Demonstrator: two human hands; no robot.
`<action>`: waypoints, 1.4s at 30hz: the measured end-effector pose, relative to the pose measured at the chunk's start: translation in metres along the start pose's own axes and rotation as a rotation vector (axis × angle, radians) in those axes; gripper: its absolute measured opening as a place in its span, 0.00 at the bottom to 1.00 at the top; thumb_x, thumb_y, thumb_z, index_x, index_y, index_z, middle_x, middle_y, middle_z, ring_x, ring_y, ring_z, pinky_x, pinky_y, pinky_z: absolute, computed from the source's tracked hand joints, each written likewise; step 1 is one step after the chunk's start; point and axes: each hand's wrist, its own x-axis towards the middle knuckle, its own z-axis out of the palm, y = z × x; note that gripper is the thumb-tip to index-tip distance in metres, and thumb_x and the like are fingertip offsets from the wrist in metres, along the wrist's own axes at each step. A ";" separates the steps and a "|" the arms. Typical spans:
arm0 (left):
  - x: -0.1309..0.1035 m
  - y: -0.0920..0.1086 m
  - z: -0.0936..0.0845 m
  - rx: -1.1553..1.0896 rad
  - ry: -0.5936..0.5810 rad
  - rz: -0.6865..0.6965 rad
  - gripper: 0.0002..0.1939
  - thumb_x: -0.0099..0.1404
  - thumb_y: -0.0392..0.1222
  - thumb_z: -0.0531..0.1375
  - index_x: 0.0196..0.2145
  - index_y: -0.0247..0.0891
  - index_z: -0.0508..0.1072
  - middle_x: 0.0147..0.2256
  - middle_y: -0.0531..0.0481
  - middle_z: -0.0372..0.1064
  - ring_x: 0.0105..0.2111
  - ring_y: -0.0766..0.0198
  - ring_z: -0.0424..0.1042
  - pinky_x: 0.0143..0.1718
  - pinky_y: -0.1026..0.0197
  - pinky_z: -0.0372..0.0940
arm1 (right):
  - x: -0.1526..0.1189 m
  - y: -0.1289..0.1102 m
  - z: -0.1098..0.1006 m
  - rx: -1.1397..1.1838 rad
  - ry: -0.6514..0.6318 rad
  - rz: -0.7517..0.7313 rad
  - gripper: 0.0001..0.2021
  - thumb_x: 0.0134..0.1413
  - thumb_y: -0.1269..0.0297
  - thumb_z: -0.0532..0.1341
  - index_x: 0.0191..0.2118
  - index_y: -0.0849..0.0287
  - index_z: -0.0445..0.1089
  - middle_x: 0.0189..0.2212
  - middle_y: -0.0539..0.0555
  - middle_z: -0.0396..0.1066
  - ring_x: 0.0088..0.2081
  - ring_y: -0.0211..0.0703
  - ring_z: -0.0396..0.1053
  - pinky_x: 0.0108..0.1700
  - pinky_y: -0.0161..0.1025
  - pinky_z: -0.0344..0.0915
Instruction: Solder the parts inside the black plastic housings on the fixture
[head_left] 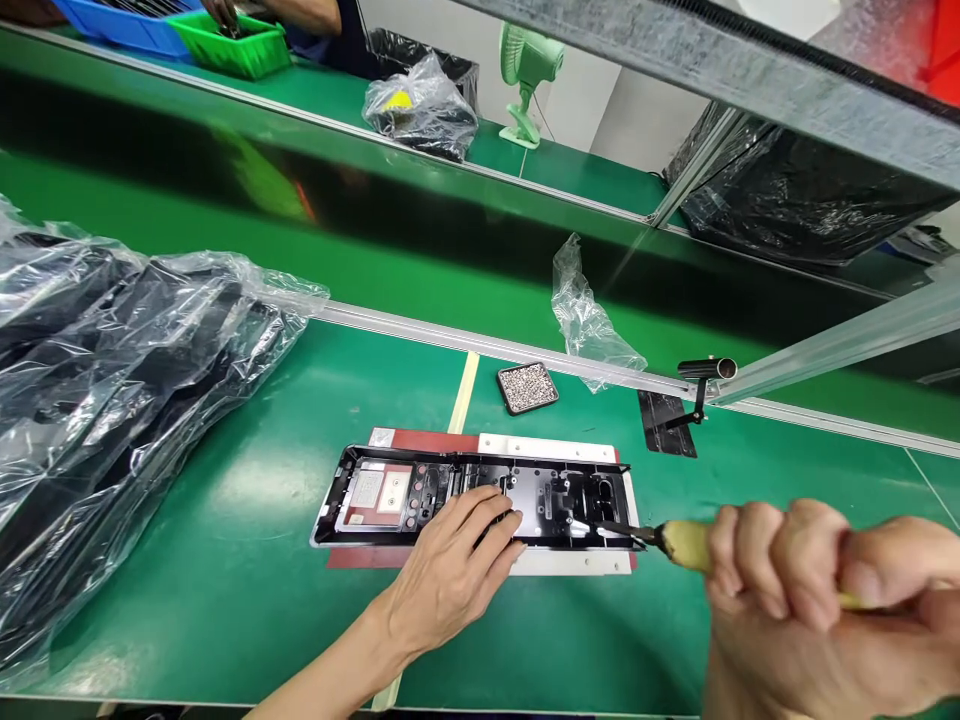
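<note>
A long black plastic housing (540,500) lies, open side up, on a fixture of red board and white plate (555,447). My left hand (454,560) rests on the middle of the housing with its fingers stretched out, holding nothing. Pliers with yellow handles (686,545) are in my right hand (810,590), the fingers wrapped round them. Their dark metal tip reaches over the housing's right end; whether it grips any part there is too small to tell. Part of the housing's near middle is hidden by my left hand.
A tray of small metal parts (529,387) sits behind the fixture. Plastic-wrapped black parts (150,400) cover the left side. A black tube holder (705,372) stands by the rail near a crumpled clear bag (589,320). Beyond, a co-worker's hand (223,14) is in a green basket (232,50).
</note>
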 end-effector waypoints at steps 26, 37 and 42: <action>-0.004 0.000 0.000 -0.038 -0.010 -0.029 0.13 0.70 0.36 0.61 0.52 0.32 0.74 0.48 0.40 0.76 0.54 0.48 0.73 0.52 0.45 0.74 | 0.003 -0.003 0.053 0.510 0.032 0.238 0.16 0.66 0.67 0.47 0.25 0.55 0.58 0.14 0.44 0.52 0.14 0.34 0.50 0.18 0.35 0.57; -0.002 0.000 0.001 -0.046 -0.019 -0.048 0.12 0.71 0.36 0.61 0.51 0.32 0.74 0.48 0.41 0.76 0.54 0.48 0.72 0.52 0.45 0.74 | 0.001 0.001 0.057 0.685 0.062 0.276 0.12 0.58 0.65 0.54 0.26 0.59 0.68 0.15 0.45 0.60 0.16 0.33 0.55 0.20 0.34 0.60; -0.004 0.000 0.000 -0.047 -0.040 -0.060 0.13 0.71 0.37 0.61 0.52 0.32 0.74 0.48 0.41 0.76 0.55 0.47 0.72 0.51 0.45 0.74 | -0.001 0.004 0.057 0.702 0.072 0.252 0.12 0.57 0.68 0.52 0.28 0.59 0.70 0.15 0.45 0.60 0.16 0.33 0.53 0.19 0.34 0.59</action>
